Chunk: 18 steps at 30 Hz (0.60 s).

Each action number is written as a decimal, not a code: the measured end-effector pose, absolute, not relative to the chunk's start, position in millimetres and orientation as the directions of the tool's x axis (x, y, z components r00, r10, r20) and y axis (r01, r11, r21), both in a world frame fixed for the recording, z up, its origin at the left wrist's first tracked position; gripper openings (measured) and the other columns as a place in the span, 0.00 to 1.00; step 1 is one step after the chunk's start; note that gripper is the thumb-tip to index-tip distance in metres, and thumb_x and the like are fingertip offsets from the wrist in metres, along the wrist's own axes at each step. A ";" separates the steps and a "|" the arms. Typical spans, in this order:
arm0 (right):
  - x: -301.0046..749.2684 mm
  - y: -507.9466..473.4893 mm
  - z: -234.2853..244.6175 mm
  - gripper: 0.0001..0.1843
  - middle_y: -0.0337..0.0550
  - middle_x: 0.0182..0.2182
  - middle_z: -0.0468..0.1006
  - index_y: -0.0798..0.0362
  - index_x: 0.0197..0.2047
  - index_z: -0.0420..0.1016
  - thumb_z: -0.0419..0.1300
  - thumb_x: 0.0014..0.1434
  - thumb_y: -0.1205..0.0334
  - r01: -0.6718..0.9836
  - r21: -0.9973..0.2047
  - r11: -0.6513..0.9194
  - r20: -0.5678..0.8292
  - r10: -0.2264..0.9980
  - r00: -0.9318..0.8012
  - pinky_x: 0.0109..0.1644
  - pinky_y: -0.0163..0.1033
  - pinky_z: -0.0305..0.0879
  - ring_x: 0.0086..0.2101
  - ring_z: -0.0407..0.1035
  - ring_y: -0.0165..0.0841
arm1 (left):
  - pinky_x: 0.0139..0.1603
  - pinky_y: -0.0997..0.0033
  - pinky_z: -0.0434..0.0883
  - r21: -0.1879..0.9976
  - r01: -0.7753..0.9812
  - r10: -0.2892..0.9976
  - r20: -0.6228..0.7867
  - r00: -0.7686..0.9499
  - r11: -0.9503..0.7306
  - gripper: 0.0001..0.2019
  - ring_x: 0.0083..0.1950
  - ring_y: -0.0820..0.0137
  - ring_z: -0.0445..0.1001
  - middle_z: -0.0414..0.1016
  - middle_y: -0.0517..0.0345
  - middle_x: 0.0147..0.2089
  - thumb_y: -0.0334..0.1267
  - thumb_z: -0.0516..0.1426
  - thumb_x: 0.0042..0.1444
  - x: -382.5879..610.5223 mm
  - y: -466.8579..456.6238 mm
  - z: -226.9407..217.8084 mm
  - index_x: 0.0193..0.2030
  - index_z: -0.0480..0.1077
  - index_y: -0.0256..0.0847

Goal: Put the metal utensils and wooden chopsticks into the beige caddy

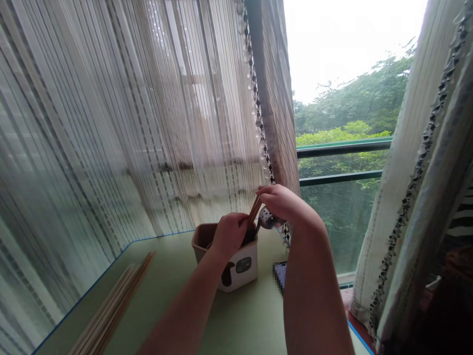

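A brown and white utensil holder (240, 268) stands on the pale green table (170, 296) near the window. My left hand (229, 234) rests closed over its rim, fingers curled down into the holder. My right hand (281, 202) hovers just above and to the right, pinching a pair of brown chopsticks (254, 209) whose lower ends point down into the holder. A perforated metal ladle (266, 218) sticks out of the holder right below my right hand.
A bundle of long wooden chopsticks (111, 308) lies on the table at the left. A phone (280, 275) lies right of the holder. Sheer striped curtains hang behind and to the left, a beaded curtain edge at centre, a window railing beyond.
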State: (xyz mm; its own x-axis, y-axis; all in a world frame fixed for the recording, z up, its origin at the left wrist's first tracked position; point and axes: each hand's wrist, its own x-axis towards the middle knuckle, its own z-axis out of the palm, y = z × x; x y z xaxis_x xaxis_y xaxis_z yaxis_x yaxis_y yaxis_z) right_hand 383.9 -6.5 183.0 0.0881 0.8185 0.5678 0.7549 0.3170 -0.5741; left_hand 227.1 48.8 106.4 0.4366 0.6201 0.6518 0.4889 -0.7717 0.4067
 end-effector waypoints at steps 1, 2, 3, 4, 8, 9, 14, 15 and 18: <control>384.7 -5.9 182.7 0.13 0.42 0.21 0.76 0.53 0.28 0.79 0.52 0.49 0.68 0.760 -0.555 0.339 0.588 0.806 0.071 0.29 0.35 0.66 0.23 0.69 0.32 | 0.39 0.69 0.66 0.405 0.489 0.620 0.651 0.439 -0.772 0.11 0.37 0.68 0.73 0.78 0.54 0.36 0.34 0.52 0.55 227.0 48.7 106.4 0.38 0.76 0.42; 385.3 -5.7 182.6 0.12 0.43 0.22 0.77 0.52 0.27 0.79 0.53 0.49 0.67 0.764 -0.537 0.357 0.608 0.792 0.057 0.31 0.36 0.66 0.25 0.70 0.33 | 0.40 0.69 0.66 0.406 0.489 0.620 0.650 0.439 -0.772 0.11 0.37 0.67 0.74 0.78 0.54 0.36 0.34 0.52 0.55 226.9 48.6 106.7 0.38 0.76 0.42; 385.7 -6.0 182.4 0.12 0.43 0.22 0.77 0.52 0.25 0.78 0.53 0.50 0.67 0.768 -0.523 0.369 0.623 0.781 0.049 0.33 0.36 0.66 0.26 0.71 0.34 | 0.40 0.68 0.66 0.408 0.488 0.621 0.649 0.439 -0.771 0.11 0.37 0.67 0.74 0.78 0.54 0.37 0.34 0.52 0.54 226.8 48.4 107.0 0.39 0.76 0.43; 385.5 -6.8 182.4 0.11 0.43 0.23 0.77 0.52 0.24 0.78 0.54 0.50 0.66 0.774 -0.512 0.373 0.634 0.772 0.047 0.34 0.36 0.66 0.27 0.71 0.34 | 0.40 0.68 0.67 0.410 0.488 0.623 0.648 0.439 -0.771 0.11 0.38 0.66 0.74 0.78 0.54 0.37 0.34 0.53 0.54 226.7 48.1 107.5 0.39 0.76 0.43; 377.3 -13.4 184.1 0.10 0.43 0.22 0.77 0.51 0.20 0.76 0.57 0.49 0.61 0.819 -0.463 0.338 0.670 0.739 0.074 0.36 0.37 0.65 0.29 0.72 0.36 | 0.41 0.68 0.67 0.406 0.495 0.624 0.645 0.441 -0.769 0.12 0.38 0.67 0.74 0.79 0.54 0.37 0.33 0.53 0.54 226.5 46.2 109.0 0.39 0.77 0.43; 373.5 -15.3 185.3 0.10 0.43 0.22 0.77 0.51 0.20 0.76 0.58 0.49 0.60 0.835 -0.441 0.328 0.684 0.726 0.077 0.38 0.38 0.65 0.30 0.72 0.37 | 0.41 0.69 0.67 0.401 0.497 0.623 0.646 0.441 -0.769 0.12 0.38 0.67 0.74 0.79 0.55 0.36 0.34 0.53 0.54 226.5 45.8 109.1 0.39 0.77 0.44; 355.0 -23.9 193.6 0.09 0.45 0.33 0.79 0.50 0.30 0.79 0.57 0.51 0.60 0.905 -0.300 0.302 0.736 0.677 0.018 0.47 0.43 0.62 0.40 0.71 0.43 | 0.40 0.69 0.67 0.389 0.503 0.618 0.643 0.452 -0.772 0.12 0.37 0.67 0.74 0.79 0.56 0.36 0.35 0.52 0.55 226.1 45.3 108.0 0.39 0.77 0.45; 352.7 -25.9 195.2 0.10 0.45 0.35 0.79 0.50 0.33 0.79 0.56 0.51 0.60 0.909 -0.287 0.302 0.740 0.673 0.010 0.47 0.44 0.62 0.42 0.71 0.44 | 0.40 0.69 0.67 0.382 0.510 0.617 0.645 0.450 -0.771 0.12 0.37 0.67 0.74 0.79 0.55 0.36 0.35 0.52 0.54 226.0 45.5 107.7 0.40 0.77 0.44; 346.7 -34.2 199.5 0.12 0.45 0.38 0.79 0.50 0.38 0.79 0.57 0.51 0.60 0.899 -0.275 0.340 0.763 0.647 -0.011 0.47 0.46 0.63 0.42 0.71 0.44 | 0.40 0.69 0.67 0.344 0.533 0.603 0.660 0.448 -0.773 0.12 0.37 0.66 0.73 0.78 0.54 0.35 0.34 0.53 0.54 225.5 45.7 107.7 0.39 0.77 0.44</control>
State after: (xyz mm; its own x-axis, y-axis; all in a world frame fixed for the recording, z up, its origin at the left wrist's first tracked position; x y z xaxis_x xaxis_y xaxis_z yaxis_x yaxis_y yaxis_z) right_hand 346.7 -34.2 199.5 -0.0112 0.6466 0.7627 0.8991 0.3403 -0.2753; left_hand 225.5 45.7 107.7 0.4477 0.6028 0.6605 0.5334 -0.7728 0.3438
